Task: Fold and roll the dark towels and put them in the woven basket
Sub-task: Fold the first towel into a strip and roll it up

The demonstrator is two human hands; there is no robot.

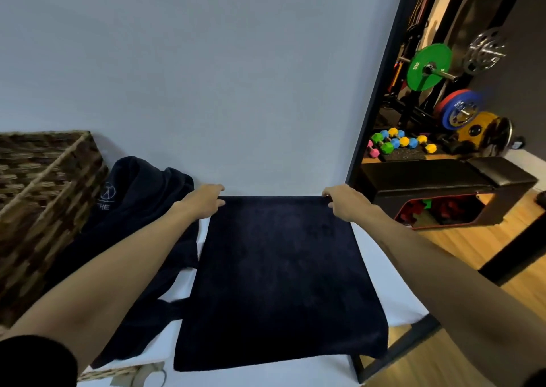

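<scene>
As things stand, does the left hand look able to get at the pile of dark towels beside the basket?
Probably yes. The left hand pinches the far left corner of the spread towel, and the dark towel pile lies just to its left, before the woven basket, with nothing between. It would need to let go first.

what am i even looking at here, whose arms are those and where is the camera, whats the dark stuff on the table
There is no machine here. The camera is worn on a person's head and looks forward and down, so the two bare arms reaching in are that person's own.

On the white table lies a flat dark towel, its right near corner hanging over the edge. The left hand pinches its far left corner and the right hand pinches its far right corner.

To the left is a heap of more dark fabric with a pale logo, and beside it the woven basket. Through the opening on the right you see gym gear: weight plates and coloured dumbbells.
</scene>
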